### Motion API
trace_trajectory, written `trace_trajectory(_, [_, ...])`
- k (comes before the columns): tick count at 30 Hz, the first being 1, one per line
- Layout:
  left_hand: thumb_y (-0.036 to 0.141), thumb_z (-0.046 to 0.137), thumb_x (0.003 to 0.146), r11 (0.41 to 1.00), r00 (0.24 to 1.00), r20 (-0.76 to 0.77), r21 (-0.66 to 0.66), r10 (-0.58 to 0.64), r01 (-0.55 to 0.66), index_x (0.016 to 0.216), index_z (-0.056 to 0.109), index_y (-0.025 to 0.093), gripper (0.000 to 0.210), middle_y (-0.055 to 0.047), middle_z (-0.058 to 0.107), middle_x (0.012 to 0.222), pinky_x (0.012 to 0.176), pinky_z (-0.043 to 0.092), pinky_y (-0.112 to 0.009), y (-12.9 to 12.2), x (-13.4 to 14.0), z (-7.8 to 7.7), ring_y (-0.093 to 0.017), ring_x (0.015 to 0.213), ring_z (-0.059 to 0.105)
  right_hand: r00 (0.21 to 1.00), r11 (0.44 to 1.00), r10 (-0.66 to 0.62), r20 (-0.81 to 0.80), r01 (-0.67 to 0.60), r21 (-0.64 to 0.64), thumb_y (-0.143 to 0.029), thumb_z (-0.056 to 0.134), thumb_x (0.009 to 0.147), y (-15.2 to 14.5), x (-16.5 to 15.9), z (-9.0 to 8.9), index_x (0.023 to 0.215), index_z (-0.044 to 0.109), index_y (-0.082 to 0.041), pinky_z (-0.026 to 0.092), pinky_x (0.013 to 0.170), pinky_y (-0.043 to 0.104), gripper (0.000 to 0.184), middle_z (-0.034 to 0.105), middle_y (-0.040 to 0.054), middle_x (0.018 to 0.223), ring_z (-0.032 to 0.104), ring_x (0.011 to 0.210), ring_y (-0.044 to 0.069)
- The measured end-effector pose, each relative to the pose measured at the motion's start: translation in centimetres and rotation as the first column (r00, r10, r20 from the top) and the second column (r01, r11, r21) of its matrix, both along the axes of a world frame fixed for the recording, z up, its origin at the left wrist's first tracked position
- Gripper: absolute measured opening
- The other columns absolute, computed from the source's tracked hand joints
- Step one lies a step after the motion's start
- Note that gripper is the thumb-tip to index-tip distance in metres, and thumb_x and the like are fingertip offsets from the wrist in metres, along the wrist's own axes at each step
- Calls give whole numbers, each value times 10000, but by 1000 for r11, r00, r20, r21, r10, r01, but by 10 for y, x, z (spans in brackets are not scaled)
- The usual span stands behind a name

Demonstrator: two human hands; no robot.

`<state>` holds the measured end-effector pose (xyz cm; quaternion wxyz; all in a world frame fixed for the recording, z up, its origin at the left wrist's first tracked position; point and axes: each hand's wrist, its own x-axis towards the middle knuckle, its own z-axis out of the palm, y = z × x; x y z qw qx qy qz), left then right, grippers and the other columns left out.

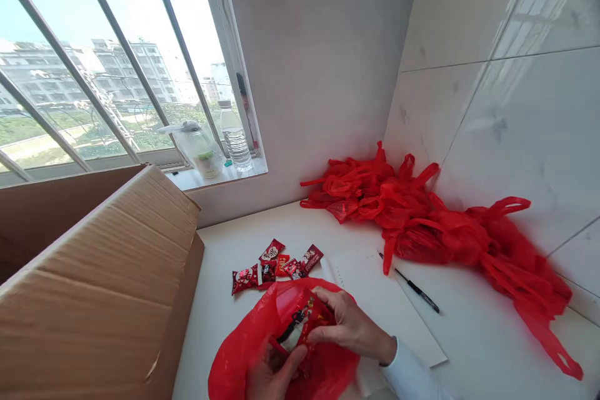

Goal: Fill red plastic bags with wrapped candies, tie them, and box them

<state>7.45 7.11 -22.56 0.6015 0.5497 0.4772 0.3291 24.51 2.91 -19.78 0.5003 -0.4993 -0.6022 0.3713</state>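
Near the front of the white tabletop lies an opened red plastic bag (234, 350). Inside its mouth, my left hand (274, 372) and my right hand (349, 325) both grip a red printed snack packet (300, 325). My left thumb presses on its lower edge, while the right thumb and fingers pinch its right side. Part of my left hand's fingers is hidden by the bag and packet. Just beyond the bag sits a loose group of small red snack packets (246, 277), some overlapping.
At the left stands a large open cardboard box (117, 287). Several tied red bags (412, 225) line the wall at the right. A pen (417, 290) and white paper (375, 281) lie beside my right hand. A water bottle (235, 140) and a clear bag-wrapped cup (206, 156) stand on the windowsill.
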Motion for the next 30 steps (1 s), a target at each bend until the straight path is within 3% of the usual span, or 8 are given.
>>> trace_trajectory(3, [548, 760, 562, 998, 998, -12, 13, -64, 64, 744, 594, 216, 413, -31, 685, 706, 612, 552, -344, -2, -2, 10, -240, 655, 647, 1000, 999, -14, 6, 15, -28, -339, 644, 764, -5, 7, 4, 969, 609, -200, 409, 692, 230, 250, 632, -21, 841, 542, 751, 147])
trace_trajectory(6, [536, 625, 719, 982, 988, -157, 188, 5, 25, 874, 610, 212, 360, -77, 700, 924, 873, 510, -426, 0, -11, 10, -290, 935, 644, 994, 995, -63, 93, 70, -77, -268, 564, 804, -10, 19, 4, 1089, 589, -214, 423, 755, 253, 291, 664, -3, 924, 580, 826, 170])
trace_trajectory(9, [491, 485, 800, 942, 888, -446, 331, 116, 44, 909, 615, 186, 349, -123, 685, 988, 972, 427, -520, 4, -22, 2, -342, 1047, 599, 955, 977, -114, 274, 157, -143, -225, 509, 812, -16, 29, 4, 1088, 594, -214, 423, 738, 264, 288, 677, 4, 911, 585, 793, 175])
trace_trajectory(12, [418, 453, 823, 912, 798, -596, 369, 85, 179, 1059, 592, 189, 358, -124, 668, 1071, 964, 436, -529, 6, -30, -6, -340, 1065, 596, 920, 975, -80, 383, 153, -163, -196, 479, 816, -22, 34, 7, 1130, 577, -217, 427, 733, 269, 330, 677, 11, 897, 586, 777, 177])
trace_trajectory(16, [305, 616, 723, 803, 714, -691, 360, -113, 475, 1309, 448, 260, 611, -104, 556, 1293, 957, 461, -496, 3, -37, -3, -340, 1176, 525, 907, 987, 24, 419, 44, -152, -150, 443, 828, -26, 32, 18, 1183, 551, -241, 429, 752, 255, 382, 667, 9, 977, 589, 828, 164])
trace_trajectory(19, [266, 709, 625, 737, 618, -765, 310, -182, 600, 1348, 411, 235, 783, -130, 497, 1344, 975, 445, -497, -1, -37, 9, -362, 1211, 482, 888, 991, 97, 450, -43, -129, -108, 436, 817, -25, 28, 24, 1124, 572, -244, 424, 754, 239, 362, 653, -6, 993, 578, 855, 146])
trace_trajectory(24, [114, 665, 611, 728, 523, -826, 225, -210, 648, 1234, 527, 206, 644, -120, 523, 1302, 964, 453, -452, 0, -36, 23, -336, 1172, 511, 782, 951, 308, 542, -233, -203, 15, 416, 704, -25, 22, 32, 878, 613, -219, 423, 715, 250, 351, 662, -14, 858, 567, 792, 149])
trace_trajectory(30, [172, 601, 738, 754, 595, -770, 245, -231, 609, 1240, 524, 221, 511, -97, 595, 1241, 954, 465, -438, 7, -42, 28, -294, 1119, 567, 661, 852, 523, 538, -389, -351, 88, 414, 595, -32, 14, 35, 869, 681, -241, 427, 777, 270, 504, 681, -12, 884, 591, 870, 173])
